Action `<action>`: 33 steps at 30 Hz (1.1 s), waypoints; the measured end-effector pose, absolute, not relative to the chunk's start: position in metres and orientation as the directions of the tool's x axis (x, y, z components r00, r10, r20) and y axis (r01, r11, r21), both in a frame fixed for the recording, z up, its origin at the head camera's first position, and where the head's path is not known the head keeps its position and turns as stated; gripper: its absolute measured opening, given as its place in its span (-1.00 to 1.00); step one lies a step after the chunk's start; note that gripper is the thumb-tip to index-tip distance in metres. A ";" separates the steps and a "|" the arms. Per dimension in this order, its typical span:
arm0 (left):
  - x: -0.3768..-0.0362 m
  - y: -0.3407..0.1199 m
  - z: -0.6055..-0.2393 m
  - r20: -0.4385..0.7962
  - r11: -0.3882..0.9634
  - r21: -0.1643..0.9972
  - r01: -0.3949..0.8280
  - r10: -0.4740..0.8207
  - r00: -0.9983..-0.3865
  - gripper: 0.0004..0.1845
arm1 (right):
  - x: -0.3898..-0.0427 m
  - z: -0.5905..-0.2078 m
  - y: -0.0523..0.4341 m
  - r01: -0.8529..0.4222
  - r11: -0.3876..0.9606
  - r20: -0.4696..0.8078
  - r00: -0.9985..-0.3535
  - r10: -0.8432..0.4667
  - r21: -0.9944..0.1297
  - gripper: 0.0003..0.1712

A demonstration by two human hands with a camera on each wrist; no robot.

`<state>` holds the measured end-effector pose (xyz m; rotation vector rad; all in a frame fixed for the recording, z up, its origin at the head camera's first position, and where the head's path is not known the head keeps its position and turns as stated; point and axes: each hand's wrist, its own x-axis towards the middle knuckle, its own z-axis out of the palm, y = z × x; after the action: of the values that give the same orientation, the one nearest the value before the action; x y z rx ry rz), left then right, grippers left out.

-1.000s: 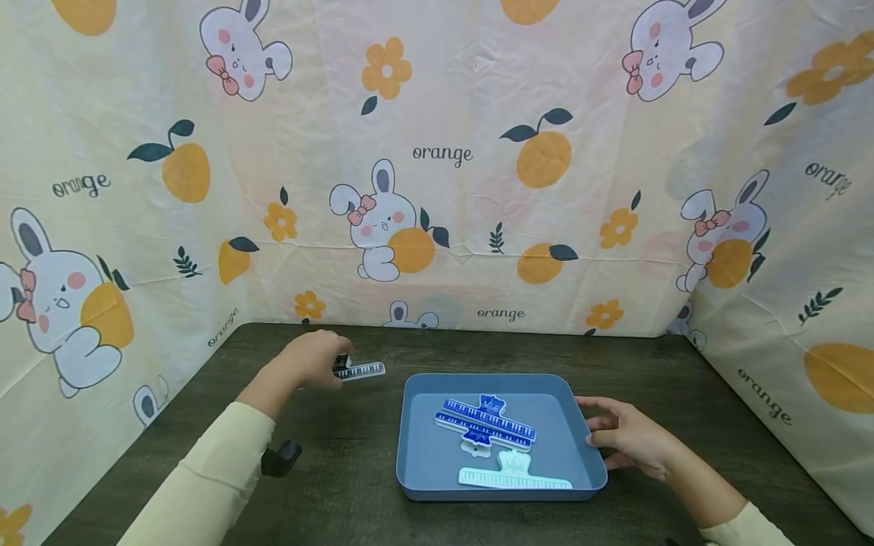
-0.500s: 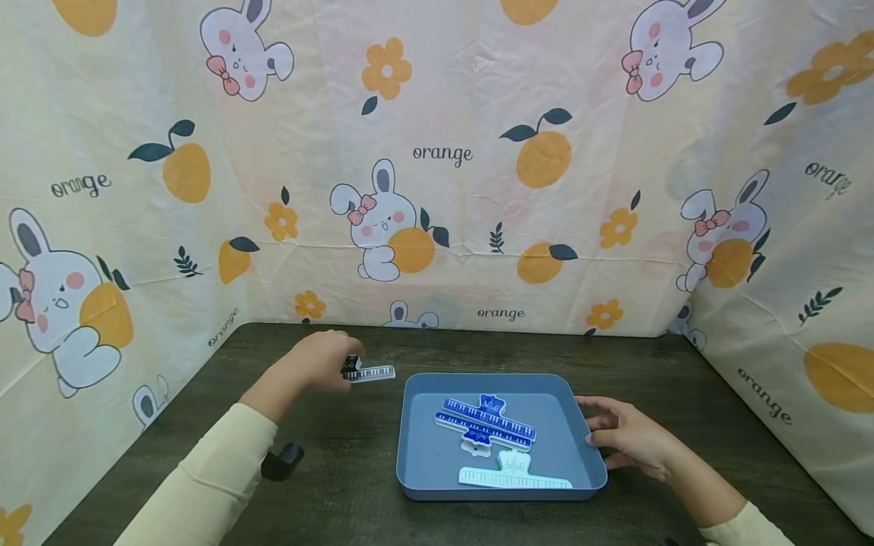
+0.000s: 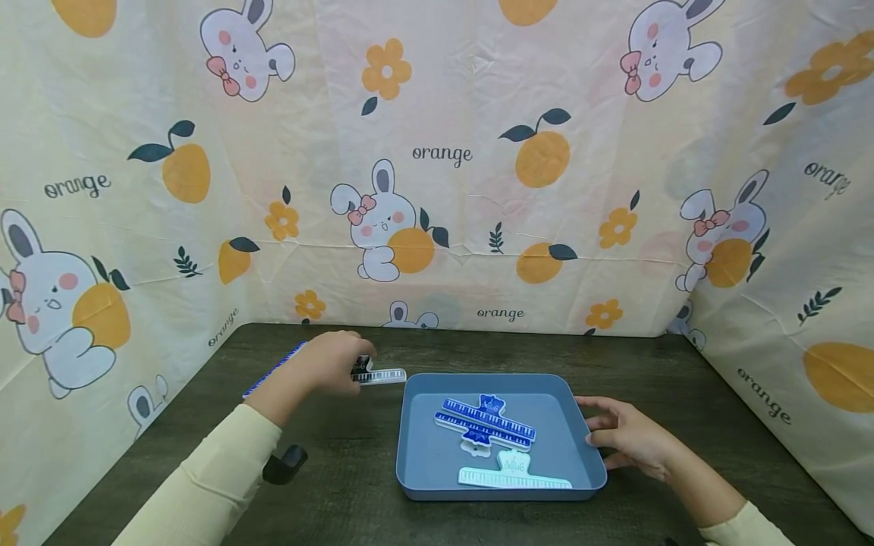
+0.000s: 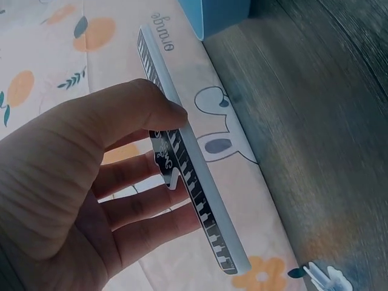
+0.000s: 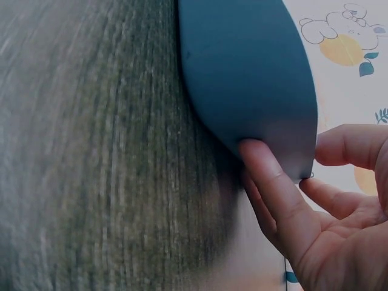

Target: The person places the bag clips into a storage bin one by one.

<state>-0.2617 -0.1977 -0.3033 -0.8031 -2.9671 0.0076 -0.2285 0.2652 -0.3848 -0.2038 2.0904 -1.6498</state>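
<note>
At about 9 o'clock on the dark wooden tabletop [image 3: 341, 455], a blue strip [image 3: 273, 369] lies near the patterned curtain wall [image 3: 437, 167], partly hidden behind the left forearm. In front of it, near the cream sleeve, sits a small black object [image 3: 285, 464] too dim to identify. The left hand [image 3: 326, 366] is raised just left of the tray, its grip closed on a black-and-white piano-key clip [image 3: 378, 375]: in the left wrist view the thumb [image 4: 130, 106] presses the clip's [image 4: 191, 170] top edge while the other fingers [image 4: 151, 203] curl beneath it. The clip's free end points toward 3 o'clock, just short of the tray's left rim.

At the centre stands a blue tray [image 3: 423, 462]. Inside it a blue piano-key clip [image 3: 486, 421] lies on a slant, and a mint-white clip [image 3: 514, 472] rests at its 5 o'clock, near the front wall.

At the tray's 3 o'clock edge, the right hand [image 3: 631, 438] rests with fingers spread and mostly straight, fingertips touching the tray's [image 5: 248, 79] outer wall; its grip holds nothing closed.
</note>
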 end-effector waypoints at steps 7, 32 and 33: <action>-0.257 -0.188 -0.299 0.064 0.849 -0.028 0.528 0.528 -0.847 -0.52 | -0.228 -0.385 0.265 0.167 0.269 -0.267 -0.880 -0.393 -0.948 -0.13; -0.243 -0.153 -0.293 0.055 0.798 -0.083 0.597 0.602 -0.797 -0.53 | -0.228 -0.384 0.265 0.166 0.261 -0.262 -0.880 -0.397 -0.951 -0.13; -0.243 -0.152 -0.293 0.056 0.793 -0.086 0.603 0.608 -0.792 -0.52 | -0.228 -0.384 0.265 0.165 0.261 -0.261 -0.880 -0.397 -0.951 -0.13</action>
<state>-0.2428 -0.1521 -0.2930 -0.9806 -2.8984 0.0970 -0.2279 0.2653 -0.3845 -0.2102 2.0857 -1.6564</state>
